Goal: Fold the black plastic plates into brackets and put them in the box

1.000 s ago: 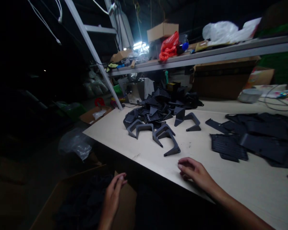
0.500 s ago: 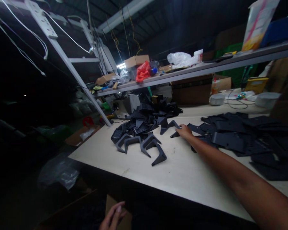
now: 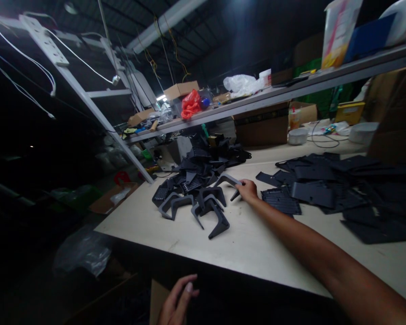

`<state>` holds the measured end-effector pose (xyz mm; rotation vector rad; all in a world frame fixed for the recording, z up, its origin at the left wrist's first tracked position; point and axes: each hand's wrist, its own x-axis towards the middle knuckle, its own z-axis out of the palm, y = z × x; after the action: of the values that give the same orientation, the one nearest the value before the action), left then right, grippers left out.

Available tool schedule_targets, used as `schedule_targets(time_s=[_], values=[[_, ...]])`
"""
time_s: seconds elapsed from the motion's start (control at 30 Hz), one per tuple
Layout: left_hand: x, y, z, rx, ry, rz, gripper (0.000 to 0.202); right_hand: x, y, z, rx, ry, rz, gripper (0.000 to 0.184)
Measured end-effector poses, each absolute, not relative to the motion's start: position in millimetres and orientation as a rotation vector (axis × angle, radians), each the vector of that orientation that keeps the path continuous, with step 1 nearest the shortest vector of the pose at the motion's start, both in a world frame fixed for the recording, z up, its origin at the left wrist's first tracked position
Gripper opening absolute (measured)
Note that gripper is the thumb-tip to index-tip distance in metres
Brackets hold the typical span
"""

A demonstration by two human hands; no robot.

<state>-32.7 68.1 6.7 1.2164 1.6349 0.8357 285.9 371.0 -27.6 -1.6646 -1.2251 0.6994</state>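
Observation:
My right hand (image 3: 247, 189) reaches across the table and pinches one end of a dark grey U-shaped bracket (image 3: 226, 177). Just left of it, several similar brackets stand on the table, among them one with its legs toward me (image 3: 220, 225) and a pair side by side (image 3: 183, 199). Behind these brackets is a heap of black plastic parts (image 3: 198, 164), some ribbed. Low in the view, in front of the table edge, my left hand (image 3: 178, 300) hangs with fingers apart and nothing in them.
Flat black panels (image 3: 313, 194) lie piled on the right of the table (image 3: 257, 253). A shelf (image 3: 250, 100) with bags, boxes and a plastic cup spans the back. A metal post (image 3: 101, 119) rises at the left. An open carton (image 3: 158, 295) sits below the front edge.
My right hand has moved left with its bracket. Another bracket beside it now stands nearer, against the front group. My left hand has shifted slightly right and up. The view has turned slightly.

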Motion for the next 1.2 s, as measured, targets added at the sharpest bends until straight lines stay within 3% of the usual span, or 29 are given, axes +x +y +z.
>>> schedule_targets(time_s=[0.3,0.5,0.67,0.8,0.97,1.1,1.2], values=[[32,119,26,1.194,1.324,1.007,0.058,304,297,-1,-1.315,-1.102,0.663,0.033],[76,162,20,0.870,0.944,1.231,0.067,254,175,-3,-0.987,-1.470,0.531,0.016],[81,168,30,0.497,0.833,1.413,0.042,259,139,-16,-0.727,-2.006,0.505,0.047],[49,144,40,0.532,0.880,1.348,0.033,331,177,-10,-1.185,-2.163,0.406,0.063],[22,105,31,0.750,0.985,1.038,0.048,418,241,-6,-1.675,-2.144,0.287,0.082],[12,89,14,0.870,0.976,0.691,0.069,432,255,-20,-1.807,-2.152,0.289,0.063],[7,82,5,0.873,0.995,0.568,0.072,422,251,-28,-1.826,-2.138,0.216,0.050]])
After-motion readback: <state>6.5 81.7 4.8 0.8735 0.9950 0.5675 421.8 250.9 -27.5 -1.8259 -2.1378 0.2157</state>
